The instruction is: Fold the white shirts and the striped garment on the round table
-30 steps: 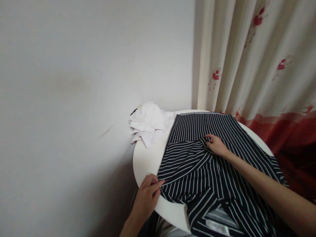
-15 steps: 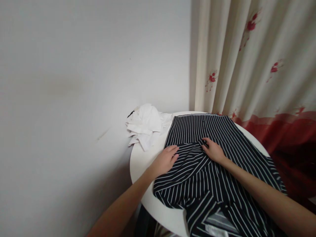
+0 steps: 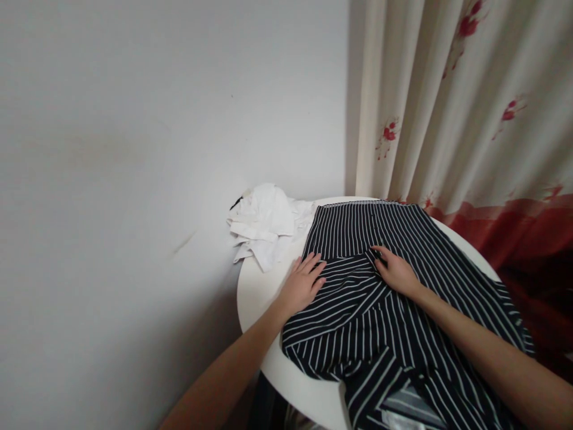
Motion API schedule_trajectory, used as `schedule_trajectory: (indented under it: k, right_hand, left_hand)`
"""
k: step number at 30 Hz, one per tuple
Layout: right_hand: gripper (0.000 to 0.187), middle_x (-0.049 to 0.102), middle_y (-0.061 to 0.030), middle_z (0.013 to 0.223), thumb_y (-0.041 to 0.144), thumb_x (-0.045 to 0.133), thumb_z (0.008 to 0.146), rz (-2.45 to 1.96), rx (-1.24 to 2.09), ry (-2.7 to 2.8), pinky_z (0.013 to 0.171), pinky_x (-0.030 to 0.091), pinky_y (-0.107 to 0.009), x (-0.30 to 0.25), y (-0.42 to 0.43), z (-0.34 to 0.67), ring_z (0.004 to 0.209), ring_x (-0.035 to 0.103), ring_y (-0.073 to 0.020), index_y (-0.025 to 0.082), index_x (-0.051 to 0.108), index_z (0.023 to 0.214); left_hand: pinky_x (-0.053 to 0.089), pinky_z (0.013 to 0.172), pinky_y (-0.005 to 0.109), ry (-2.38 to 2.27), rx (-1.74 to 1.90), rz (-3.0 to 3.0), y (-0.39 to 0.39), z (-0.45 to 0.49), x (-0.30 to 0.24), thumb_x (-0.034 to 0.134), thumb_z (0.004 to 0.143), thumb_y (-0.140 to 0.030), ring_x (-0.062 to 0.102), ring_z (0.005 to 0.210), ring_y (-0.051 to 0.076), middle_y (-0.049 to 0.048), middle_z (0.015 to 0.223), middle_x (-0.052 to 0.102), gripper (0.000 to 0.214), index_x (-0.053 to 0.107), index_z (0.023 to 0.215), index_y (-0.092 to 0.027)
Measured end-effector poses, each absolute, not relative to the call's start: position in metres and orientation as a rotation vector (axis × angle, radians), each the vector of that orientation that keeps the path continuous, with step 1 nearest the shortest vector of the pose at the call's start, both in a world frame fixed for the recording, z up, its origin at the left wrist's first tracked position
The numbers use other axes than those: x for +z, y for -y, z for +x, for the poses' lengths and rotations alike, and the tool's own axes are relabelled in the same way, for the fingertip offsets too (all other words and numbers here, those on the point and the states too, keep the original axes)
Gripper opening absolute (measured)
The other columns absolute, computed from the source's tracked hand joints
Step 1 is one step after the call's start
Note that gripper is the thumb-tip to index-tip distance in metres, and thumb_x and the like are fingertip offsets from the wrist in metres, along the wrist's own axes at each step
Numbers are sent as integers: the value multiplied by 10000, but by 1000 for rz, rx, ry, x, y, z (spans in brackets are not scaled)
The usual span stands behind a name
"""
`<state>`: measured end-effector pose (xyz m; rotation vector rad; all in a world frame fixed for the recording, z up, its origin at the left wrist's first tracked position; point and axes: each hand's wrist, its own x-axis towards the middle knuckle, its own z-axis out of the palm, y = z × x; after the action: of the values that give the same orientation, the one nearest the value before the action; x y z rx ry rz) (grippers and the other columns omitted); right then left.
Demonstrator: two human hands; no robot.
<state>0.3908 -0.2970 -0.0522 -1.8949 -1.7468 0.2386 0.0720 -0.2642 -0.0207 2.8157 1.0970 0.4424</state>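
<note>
A dark shirt with white stripes (image 3: 412, 269) is spread over a round white table (image 3: 257, 298), its hem at the far edge and its collar close to me. One sleeve is folded across the body, with creases in it. My left hand (image 3: 301, 285) lies flat on the left edge of that sleeve, fingers spread. Near the middle of the shirt, my right hand (image 3: 396, 272) pinches the end of the folded sleeve between thumb and fingers. Part of the right side of the shirt is hidden under my right forearm.
A crumpled white cloth garment (image 3: 268, 218) sits at the table's back left, against the white wall (image 3: 179, 119). A cream curtain (image 3: 421, 107) with red flowers and a red lower band hangs behind the right side. The shirt's right side reaches over the table edge.
The fingers of my left hand have spread wider on the sleeve. My right hand keeps its pinch at the sleeve end. The view has shifted slightly.
</note>
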Motion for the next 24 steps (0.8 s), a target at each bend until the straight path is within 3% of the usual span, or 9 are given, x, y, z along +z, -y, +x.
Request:
schedule_trajectory:
  k: [2,9,16,20,24]
  right_hand:
    - [454,733,-91,1001,275,456,948,-1886,234,1752,834,498,-370,-50,298,391,957,697,-267,206,518,1393]
    - [423,698,-28,768,276,467,923,-1799,287,1669,728,499,-349,-52,296,393,710,657,-222,198,557,1329]
    - [391,676,-157,1173,290,391,946,-1584,-103,1478,1025,464,-453,-39,298,389,1122,613,-280,146,662,1187]
    - [461,597,-109,1402,367,362,995,-1460,-43,1835,1165,350,-466,-34,307,368,1359,482,-251,181,625,1325]
    - [592,372,-108,1599,459,336,1012,-1553,3,2172,1241,165,-489,-41,313,352,1511,247,-253,143,465,1496]
  left_hand:
    - [173,1243,522,-983,477,2877,269,75,-21,351,1062,-422,208,1529,238,51,1631,318,484,409,1520,-277]
    - [182,1232,542,-899,206,2849,269,74,-33,324,1047,-540,162,1538,273,26,1654,260,534,365,1542,-342]
    - [190,1234,537,-895,244,2819,270,76,-25,333,1053,-507,220,1524,263,40,1633,315,513,422,1517,-306]
    - [204,1242,507,-873,375,2805,272,78,-19,334,1069,-419,287,1502,214,31,1593,397,473,407,1522,-306]
    - [219,1231,538,-893,378,2830,270,77,-21,375,1057,-424,261,1512,238,37,1614,355,483,396,1527,-316]
